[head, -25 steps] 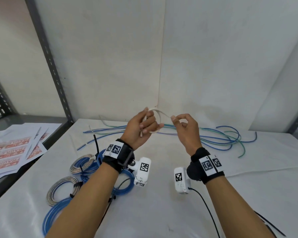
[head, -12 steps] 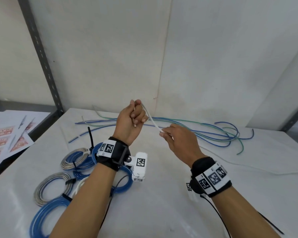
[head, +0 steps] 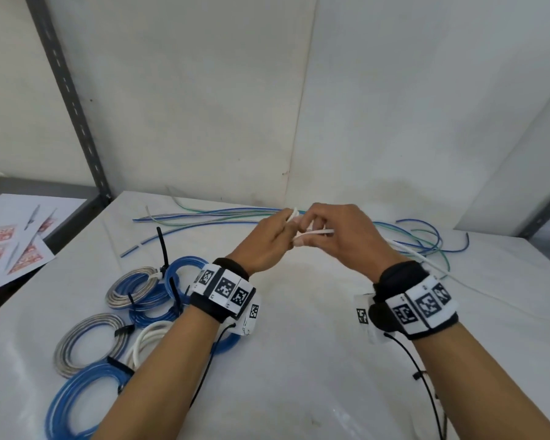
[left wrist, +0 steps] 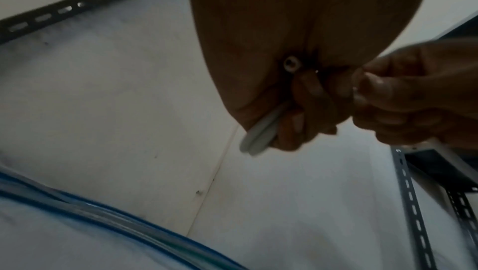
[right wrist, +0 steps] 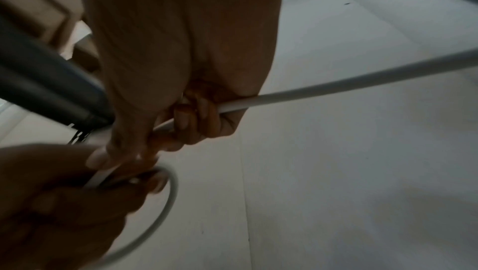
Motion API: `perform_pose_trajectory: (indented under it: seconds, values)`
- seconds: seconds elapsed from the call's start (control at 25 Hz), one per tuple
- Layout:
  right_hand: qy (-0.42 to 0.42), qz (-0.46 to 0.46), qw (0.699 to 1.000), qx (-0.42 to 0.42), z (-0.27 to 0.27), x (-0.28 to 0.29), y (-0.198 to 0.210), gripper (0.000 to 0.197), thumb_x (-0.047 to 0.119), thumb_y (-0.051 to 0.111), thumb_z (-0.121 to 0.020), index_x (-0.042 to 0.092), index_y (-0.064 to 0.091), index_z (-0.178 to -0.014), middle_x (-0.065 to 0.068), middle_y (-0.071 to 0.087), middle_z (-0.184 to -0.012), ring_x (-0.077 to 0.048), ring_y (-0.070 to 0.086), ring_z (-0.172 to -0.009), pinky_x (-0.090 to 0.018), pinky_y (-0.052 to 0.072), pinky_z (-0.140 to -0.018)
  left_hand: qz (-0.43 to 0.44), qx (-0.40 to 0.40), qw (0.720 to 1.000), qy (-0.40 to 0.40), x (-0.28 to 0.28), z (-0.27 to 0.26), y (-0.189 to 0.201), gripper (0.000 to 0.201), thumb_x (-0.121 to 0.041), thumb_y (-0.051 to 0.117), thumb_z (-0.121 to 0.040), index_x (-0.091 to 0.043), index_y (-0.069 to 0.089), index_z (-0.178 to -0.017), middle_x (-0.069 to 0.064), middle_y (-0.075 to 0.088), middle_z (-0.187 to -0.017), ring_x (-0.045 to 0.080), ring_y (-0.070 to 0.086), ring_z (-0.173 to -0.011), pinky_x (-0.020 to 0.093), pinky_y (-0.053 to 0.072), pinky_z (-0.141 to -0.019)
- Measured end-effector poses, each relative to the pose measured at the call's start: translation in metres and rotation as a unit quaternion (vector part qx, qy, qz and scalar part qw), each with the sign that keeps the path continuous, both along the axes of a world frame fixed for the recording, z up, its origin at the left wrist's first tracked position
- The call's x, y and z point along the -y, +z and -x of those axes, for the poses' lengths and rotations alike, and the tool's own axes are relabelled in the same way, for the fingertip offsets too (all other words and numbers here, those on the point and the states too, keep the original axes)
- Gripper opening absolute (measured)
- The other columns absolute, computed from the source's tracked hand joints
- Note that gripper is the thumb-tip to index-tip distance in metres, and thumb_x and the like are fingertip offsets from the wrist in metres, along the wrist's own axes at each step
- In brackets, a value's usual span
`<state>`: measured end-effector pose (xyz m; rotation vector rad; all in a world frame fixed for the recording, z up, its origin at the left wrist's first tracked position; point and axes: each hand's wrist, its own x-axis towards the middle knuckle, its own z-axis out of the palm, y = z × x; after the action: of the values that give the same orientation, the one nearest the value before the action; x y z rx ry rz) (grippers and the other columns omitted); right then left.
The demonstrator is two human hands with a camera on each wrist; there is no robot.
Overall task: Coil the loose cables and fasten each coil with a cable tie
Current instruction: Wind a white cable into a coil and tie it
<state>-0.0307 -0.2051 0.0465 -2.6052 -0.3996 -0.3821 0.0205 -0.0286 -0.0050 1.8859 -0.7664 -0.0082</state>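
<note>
Both hands meet above the middle of the white table [head: 299, 360], working a white cable [head: 321, 231]. My left hand [head: 267, 246] grips a small loop of it; in the left wrist view two strands of the white cable [left wrist: 258, 137] stick out below the curled fingers [left wrist: 305, 110]. My right hand [head: 340, 236] holds the cable where it runs off to the right, and in the right wrist view the white cable [right wrist: 336, 86] passes through the curled fingers [right wrist: 196, 115] and forms a loop [right wrist: 165, 209] by the left hand [right wrist: 51, 202].
Several tied coils, blue [head: 77, 398], silver [head: 86, 344] and white [head: 146, 341], lie at the near left with black cable ties [head: 163, 249]. Loose blue and green cables [head: 426, 239] spread along the back. Printed sheets [head: 10, 246] lie on the left shelf. A grey upright [head: 73, 103] stands at the left.
The hands, spread apart half a second ago with the cable stretched between them, have come together. The left hand dropped lower and turned over; the right hand moved up to it.
</note>
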Motion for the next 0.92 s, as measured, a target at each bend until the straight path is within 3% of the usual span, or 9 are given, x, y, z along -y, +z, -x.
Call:
perform_pose_trajectory:
  seconds: [0.12, 0.24, 0.36, 0.48, 0.6, 0.8, 0.92]
  values:
    - [0.002, -0.098, 0.993, 0.059, -0.007, 0.012, -0.004, 0.017, 0.04, 0.083, -0.079, 0.03, 0.07, -0.08, 0.015, 0.064, -0.075, -0.004, 0.054, -0.066, -0.026, 0.041, -0.061, 0.022, -0.108, 0.993, -0.048, 0.002, 0.005, 0.013, 0.043, -0.031, 0.03, -0.111, -0.01, 0.047, -0.078, -0.006, 0.031, -0.058, 0.014, 0.025, -0.053, 0.025, 0.024, -0.051]
    - [0.004, -0.175, 0.977, 0.119, -0.008, 0.007, -0.023, 0.019, 0.036, 0.083, -0.08, 0.023, 0.073, -0.09, 0.01, 0.064, -0.088, -0.001, 0.053, -0.07, -0.019, 0.04, -0.063, 0.079, -0.207, 0.971, -0.088, 0.006, 0.009, 0.017, 0.044, -0.034, 0.029, -0.111, -0.016, 0.038, -0.072, -0.006, 0.021, -0.055, 0.015, 0.014, -0.051, 0.027, 0.012, -0.049]
    - [-0.008, -0.24, 0.965, 0.109, -0.007, 0.001, -0.042, 0.017, 0.034, 0.081, -0.083, 0.019, 0.072, -0.08, 0.008, 0.066, -0.075, -0.008, 0.05, -0.06, -0.025, 0.038, -0.059, 0.104, -0.28, 0.95, -0.094, 0.007, 0.008, 0.014, 0.05, -0.039, 0.033, -0.109, -0.019, 0.029, -0.063, -0.006, 0.016, -0.052, 0.011, 0.012, -0.045, 0.025, 0.01, -0.047]
    - [-0.025, -0.297, 0.947, 0.118, -0.008, -0.003, -0.046, 0.018, 0.03, 0.081, -0.085, 0.016, 0.072, -0.078, 0.006, 0.067, -0.069, -0.022, 0.052, -0.06, -0.029, 0.04, -0.058, 0.154, -0.345, 0.917, -0.126, 0.008, 0.007, 0.012, 0.051, -0.046, 0.039, -0.104, -0.021, 0.032, -0.06, -0.006, 0.017, -0.05, 0.01, 0.015, -0.04, 0.028, 0.01, -0.05]
    - [-0.038, -0.306, 0.941, 0.138, -0.009, -0.001, -0.043, 0.014, 0.025, 0.078, -0.088, 0.014, 0.074, -0.081, 0.005, 0.067, -0.07, -0.012, 0.047, -0.057, -0.024, 0.039, -0.057, 0.241, -0.396, 0.866, -0.186, 0.007, 0.005, 0.011, 0.048, -0.047, 0.038, -0.103, -0.023, 0.04, -0.061, -0.009, 0.017, -0.051, 0.008, 0.014, -0.04, 0.025, 0.012, -0.046]
    - [-0.084, -0.165, 0.966, 0.182, -0.015, 0.026, -0.049, 0.017, 0.032, 0.062, -0.1, 0.023, 0.075, -0.104, 0.01, 0.07, -0.083, -0.011, 0.065, -0.073, -0.039, 0.054, -0.066, 0.447, -0.454, 0.728, -0.254, -0.004, -0.006, 0.015, 0.039, -0.034, 0.035, -0.105, -0.018, 0.05, -0.072, -0.008, 0.017, -0.056, 0.009, 0.013, -0.042, 0.022, 0.015, -0.043]
    - [-0.115, -0.132, 0.967, 0.186, -0.014, 0.038, -0.051, 0.009, 0.031, 0.059, -0.102, 0.028, 0.068, -0.102, 0.011, 0.069, -0.082, -0.013, 0.067, -0.075, -0.041, 0.054, -0.066, 0.539, -0.442, 0.67, -0.254, -0.011, -0.012, 0.015, 0.034, -0.026, 0.037, -0.103, -0.015, 0.051, -0.075, -0.008, 0.021, -0.056, 0.009, 0.017, -0.043, 0.022, 0.021, -0.044]
